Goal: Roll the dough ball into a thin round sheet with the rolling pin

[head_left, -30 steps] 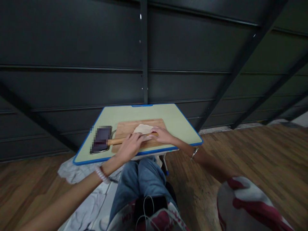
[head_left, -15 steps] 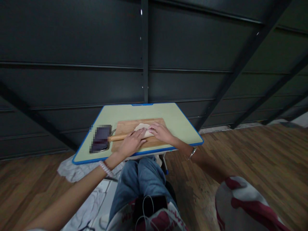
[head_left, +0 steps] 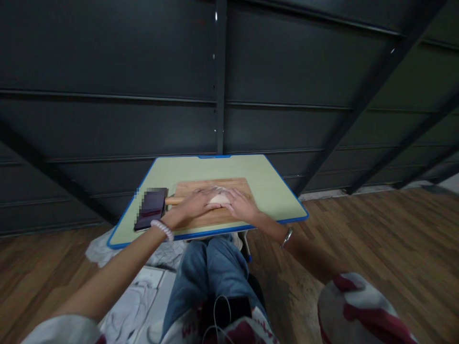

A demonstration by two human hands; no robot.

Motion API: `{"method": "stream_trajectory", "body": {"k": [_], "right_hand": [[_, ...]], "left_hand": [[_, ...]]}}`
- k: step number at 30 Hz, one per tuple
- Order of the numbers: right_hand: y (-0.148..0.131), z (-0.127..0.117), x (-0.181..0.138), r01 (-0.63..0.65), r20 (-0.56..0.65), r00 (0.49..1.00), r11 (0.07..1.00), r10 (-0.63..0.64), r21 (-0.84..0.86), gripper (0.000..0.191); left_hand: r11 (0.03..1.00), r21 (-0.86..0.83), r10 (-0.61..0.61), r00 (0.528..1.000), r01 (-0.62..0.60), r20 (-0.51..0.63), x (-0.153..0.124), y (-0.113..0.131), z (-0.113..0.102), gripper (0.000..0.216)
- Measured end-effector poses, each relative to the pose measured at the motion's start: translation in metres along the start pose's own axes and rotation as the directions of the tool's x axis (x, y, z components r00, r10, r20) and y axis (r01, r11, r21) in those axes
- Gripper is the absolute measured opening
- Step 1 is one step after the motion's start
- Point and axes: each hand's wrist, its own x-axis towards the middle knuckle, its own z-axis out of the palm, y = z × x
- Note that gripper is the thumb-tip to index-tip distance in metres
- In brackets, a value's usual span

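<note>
A pale piece of dough (head_left: 219, 198) lies on a wooden board (head_left: 211, 221) in the middle of the small table. Around its left side my left hand (head_left: 198, 202) is closed, with the thumb along the near edge and the fingers over the far side. My right hand (head_left: 241, 204) grips the right side in the same way, and the two thumbs come close together in front. A wooden rolling pin (head_left: 174, 200) rests at the board's left, its other end hidden behind my left hand.
The table (head_left: 201, 165) has a pale green top with a blue rim. A dark phone or tablet (head_left: 153, 206) lies left of the board, partly pixelated. White cloth (head_left: 125, 306) lies below at the left. Behind the table stands a dark panelled wall (head_left: 161, 129).
My left hand has moved up and over the dough's left side, covering more of the rolling pin. The right hand has shifted from a pinch at the dough's top to cupping its right side.
</note>
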Motion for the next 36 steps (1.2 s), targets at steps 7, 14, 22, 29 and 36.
{"method": "stream_trajectory", "body": {"k": [7, 14, 22, 29, 36], "right_hand": [[-0.014, -0.003, -0.004, -0.031, 0.003, 0.999, 0.993, 0.032, -0.117, 0.03], [-0.021, -0.01, -0.013, -0.037, 0.002, 0.999, 0.986, 0.037, -0.162, 0.029], [-0.018, -0.019, -0.029, 0.131, 0.037, 0.991, 0.963, -0.125, -0.235, 0.029], [-0.025, -0.021, -0.046, 0.144, 0.024, 0.99, 0.97, -0.142, -0.195, 0.039], [-0.044, -0.05, -0.05, 0.04, -0.24, 0.971, 0.971, 0.018, 0.236, 0.025]], "left_hand": [[0.998, 0.065, 0.026, 1.0, -0.026, 0.002, 0.003, -0.005, 0.0, 0.061], [0.995, 0.091, -0.04, 0.995, 0.048, -0.091, -0.023, 0.014, -0.001, 0.044], [0.988, 0.141, -0.039, 0.985, 0.063, -0.168, -0.032, 0.03, -0.001, 0.034], [0.999, 0.032, -0.022, 0.975, 0.03, -0.222, -0.043, 0.043, 0.002, 0.029], [0.984, -0.164, -0.112, 0.963, 0.073, -0.244, -0.032, 0.034, 0.002, 0.032]]}}
